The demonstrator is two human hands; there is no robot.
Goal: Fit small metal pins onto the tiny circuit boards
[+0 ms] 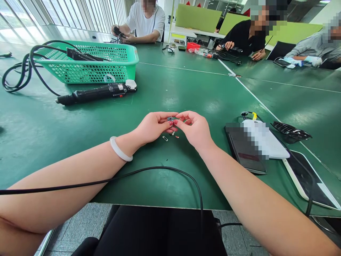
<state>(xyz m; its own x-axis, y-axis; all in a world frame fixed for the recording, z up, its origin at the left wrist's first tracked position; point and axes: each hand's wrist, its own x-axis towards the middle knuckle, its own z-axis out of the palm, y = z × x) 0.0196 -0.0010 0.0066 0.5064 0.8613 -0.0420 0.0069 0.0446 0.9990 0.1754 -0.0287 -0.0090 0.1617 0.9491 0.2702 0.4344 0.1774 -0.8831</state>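
Observation:
A small dark part with metallic bits (170,119), too small to name, is pinched in my left hand (156,126), between thumb and fingers. My right hand (194,128) meets it from the other side, its thumb and index fingertips pressed close to the part. Whether the right fingers grip the part itself or something tinier is hidden. Just below the fingertips lie a small flat metal piece (165,138) and a tiny red piece (177,137) on the green table (149,185).
A green basket (128,67) with a black cable stands back left, an electric screwdriver (98,93) before it. A black cable (160,167) crosses near me. Phones or tablets (306,177) and sunglasses (290,131) lie right. Several people sit across the table.

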